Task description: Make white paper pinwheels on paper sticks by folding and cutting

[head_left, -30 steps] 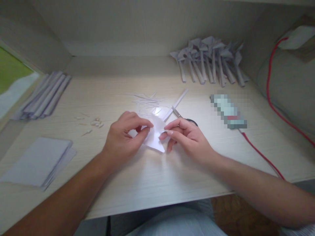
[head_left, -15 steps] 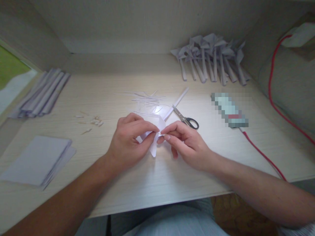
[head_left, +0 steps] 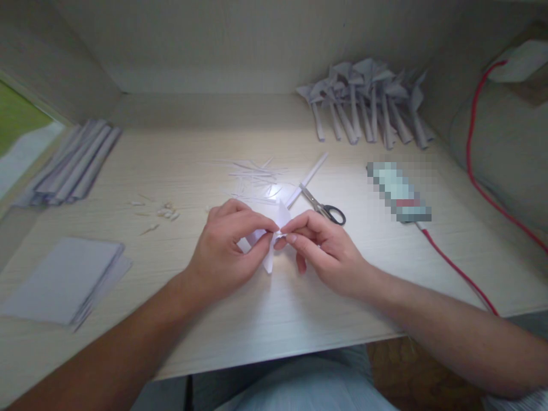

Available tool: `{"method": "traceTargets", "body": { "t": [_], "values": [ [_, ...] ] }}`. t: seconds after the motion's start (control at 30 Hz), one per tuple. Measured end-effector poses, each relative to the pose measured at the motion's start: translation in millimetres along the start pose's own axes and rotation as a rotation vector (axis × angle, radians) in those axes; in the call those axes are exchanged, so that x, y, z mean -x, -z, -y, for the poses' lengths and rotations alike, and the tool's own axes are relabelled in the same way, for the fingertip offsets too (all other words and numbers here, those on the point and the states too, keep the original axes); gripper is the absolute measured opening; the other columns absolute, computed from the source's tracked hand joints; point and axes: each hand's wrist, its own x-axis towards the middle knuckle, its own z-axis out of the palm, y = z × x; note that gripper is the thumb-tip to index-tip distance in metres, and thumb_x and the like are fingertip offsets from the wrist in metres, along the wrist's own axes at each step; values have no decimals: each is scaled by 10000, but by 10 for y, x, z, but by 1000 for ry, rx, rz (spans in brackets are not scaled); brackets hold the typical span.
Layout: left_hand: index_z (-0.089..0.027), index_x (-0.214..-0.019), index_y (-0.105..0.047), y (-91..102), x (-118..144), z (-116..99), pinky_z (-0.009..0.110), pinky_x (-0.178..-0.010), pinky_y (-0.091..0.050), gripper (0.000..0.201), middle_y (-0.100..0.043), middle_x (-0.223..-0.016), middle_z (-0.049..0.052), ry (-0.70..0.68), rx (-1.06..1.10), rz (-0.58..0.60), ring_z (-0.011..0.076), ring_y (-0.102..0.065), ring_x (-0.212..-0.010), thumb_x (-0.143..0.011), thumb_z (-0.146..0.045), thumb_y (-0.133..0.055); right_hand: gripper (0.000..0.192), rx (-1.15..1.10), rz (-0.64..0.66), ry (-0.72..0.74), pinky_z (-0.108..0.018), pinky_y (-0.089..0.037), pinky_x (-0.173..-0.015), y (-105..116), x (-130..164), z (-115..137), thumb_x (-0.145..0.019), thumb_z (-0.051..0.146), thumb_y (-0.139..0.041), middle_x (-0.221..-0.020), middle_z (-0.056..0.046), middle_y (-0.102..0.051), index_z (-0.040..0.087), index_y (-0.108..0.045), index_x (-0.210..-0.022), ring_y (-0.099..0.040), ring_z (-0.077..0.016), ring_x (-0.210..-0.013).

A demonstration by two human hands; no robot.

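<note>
A white folded-paper pinwheel [head_left: 268, 260] is held between my two hands above the table. My left hand [head_left: 233, 240] pinches it near its middle, thumb and forefinger together. From the other side, my right hand [head_left: 323, 245] closes its thumb and forefinger on a small white piece at the pinwheel's centre; the fingers hide most of that piece. Just beyond my right hand lie black-handled scissors [head_left: 324, 208], blades partly spread. A rolled paper stick [head_left: 311, 174] rests behind them, and a pile of thin paper strips [head_left: 257, 171] lies past the pinwheel.
Small cut white-tipped bits [head_left: 166, 212] lie left of my hands. Folded paper sheets [head_left: 68, 279] and paper tubes [head_left: 81, 165] occupy the left side. Finished-looking paper pinwheels on sticks [head_left: 368, 103] stand heaped at the back right. A blurred-out phone [head_left: 400, 194] trails a red cable [head_left: 460, 274].
The pinwheel has turned slightly, its upper blade standing more upright. My fingers have shifted a little at its centre, and both hands keep their pinch.
</note>
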Motion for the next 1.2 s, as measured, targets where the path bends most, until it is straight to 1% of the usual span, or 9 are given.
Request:
{"method": "traceTargets", "body": {
  "t": [0.23,0.5,0.67,0.8,0.9,1.03,1.2],
  "values": [
    [-238,-874,-756,-6,8,-5,381,-773,-458,110,-746,-768,-3,6,-16,6,207,-619,-814,-849,-140,-713,84,47,-32,3,-248,-469,-500,-4,0,16,-1045,267,-536,-937,-10,-765,215,-589,-1084,-581,-88,-514],
    [-243,-881,-748,-20,17,-12,371,-763,-473,91,-748,-781,0,19,3,7,199,-617,-813,-858,-163,-711,83,61,-32,5,-246,-467,-516,-4,5,2,-1034,237,-535,-953,-26,-766,204,-594,-1083,-583,-91,-535],
    [-254,-858,-734,-23,8,-29,364,-754,-485,46,-736,-781,2,36,14,8,196,-629,-811,-864,-211,-718,74,24,-18,-28,-244,-473,-511,-3,-2,6,-1019,225,-549,-902,-26,-751,203,-606,-1062,-588,-100,-539],
    [-245,-881,-727,-17,13,-39,361,-764,-482,75,-738,-799,1,36,17,9,191,-633,-815,-850,-177,-718,62,-60,7,-44,-235,-479,-490,5,-23,16,-1006,234,-571,-910,-28,-748,198,-609,-1039,-589,-95,-525],
    [-240,-901,-721,-8,23,-45,369,-785,-472,108,-733,-817,0,25,0,13,190,-632,-822,-843,-150,-706,71,-124,26,-64,-227,-474,-461,7,-39,30,-994,255,-594,-886,-26,-744,190,-605,-1019,-579,-91,-498],
    [-256,-907,-720,-3,38,-47,410,-841,-435,141,-714,-796,-7,-15,-99,-7,197,-632,-819,-845,-135,-682,99,-160,26,-93,-220,-469,-445,8,-49,40,-986,277,-609,-890,-36,-752,184,-597,-1017,-573,-83,-472],
    [-284,-950,-709,5,54,-45,452,-865,-406,187,-718,-784,-9,-106,-210,-39,238,-644,-857,-838,-137,-680,97,-179,44,-122,-215,-471,-448,14,-55,43,-980,276,-620,-844,-18,-743,193,-585,-1017,-576,-86,-467]
  ]
}}
